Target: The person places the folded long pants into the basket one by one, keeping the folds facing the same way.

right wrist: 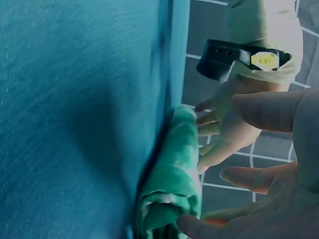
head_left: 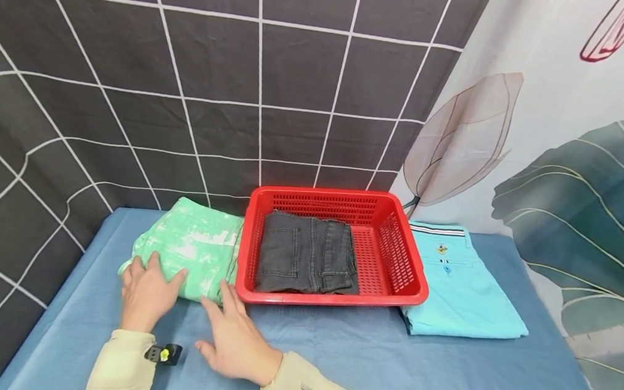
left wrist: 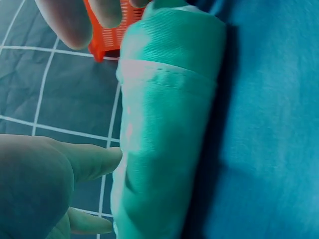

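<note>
A folded green garment (head_left: pixel 190 246) with white patches lies at the left of the table, its right edge against the red basket (head_left: pixel 330 302). My left hand (head_left: pixel 147 292) rests its spread fingers on the garment's front left part. My right hand (head_left: pixel 240 340) reaches to the garment's front right corner, beside the basket, fingers extended; whether they touch the cloth I cannot tell. Close up in the left wrist view, the green garment (left wrist: pixel 164 119) shows a rounded front fold and a stitched seam. Neither hand grips anything.
Inside the basket, folded dark grey jeans (head_left: pixel 307 253) lie to the left. Folded light blue trousers (head_left: pixel 462 289) with a striped waistband lie to its right. A blue cloth (head_left: pixel 364 360) covers the table. Behind hangs a dark curtain with white grid lines (head_left: pixel 206 62).
</note>
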`<state>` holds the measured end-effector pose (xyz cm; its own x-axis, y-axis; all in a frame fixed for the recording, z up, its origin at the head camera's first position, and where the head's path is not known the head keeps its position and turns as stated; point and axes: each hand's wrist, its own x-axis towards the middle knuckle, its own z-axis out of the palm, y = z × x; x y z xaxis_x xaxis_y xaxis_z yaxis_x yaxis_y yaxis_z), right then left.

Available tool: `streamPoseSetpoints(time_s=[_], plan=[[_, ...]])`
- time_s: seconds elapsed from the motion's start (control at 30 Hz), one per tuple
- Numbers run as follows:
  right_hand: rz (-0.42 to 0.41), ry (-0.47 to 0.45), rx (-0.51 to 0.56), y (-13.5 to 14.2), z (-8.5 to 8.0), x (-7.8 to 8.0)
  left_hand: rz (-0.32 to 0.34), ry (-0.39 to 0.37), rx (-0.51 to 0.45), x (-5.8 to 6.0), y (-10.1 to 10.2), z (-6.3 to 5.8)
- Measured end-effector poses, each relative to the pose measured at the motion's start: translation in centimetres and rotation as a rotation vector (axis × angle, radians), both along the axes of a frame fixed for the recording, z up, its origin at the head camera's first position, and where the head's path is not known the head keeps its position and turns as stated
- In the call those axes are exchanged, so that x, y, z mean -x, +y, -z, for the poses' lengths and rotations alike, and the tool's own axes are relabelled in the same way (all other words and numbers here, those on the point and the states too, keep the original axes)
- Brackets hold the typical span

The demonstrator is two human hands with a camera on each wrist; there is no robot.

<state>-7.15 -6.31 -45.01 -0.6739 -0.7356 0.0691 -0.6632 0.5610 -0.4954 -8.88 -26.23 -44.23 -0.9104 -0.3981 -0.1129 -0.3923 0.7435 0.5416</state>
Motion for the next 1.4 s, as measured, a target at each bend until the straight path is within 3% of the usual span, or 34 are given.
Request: streamPoseSetpoints(time_s=[0.33,0.8,1.4], plan=[[0.09,-0.088,-0.044,-0.7,1.0,0.9,0.068,0.027,0.081,0.4,-0.1,0.8],[0.097,-0.078,-0.075,-0.9,1.6,0.6,0.079,0.02,0.074,0.3,-0.3,1.0],[0.069,-0.059,-0.075,-1.0,1.3,0.3,0.134,-0.058,0.045,0.9,-1.3,0.7]])
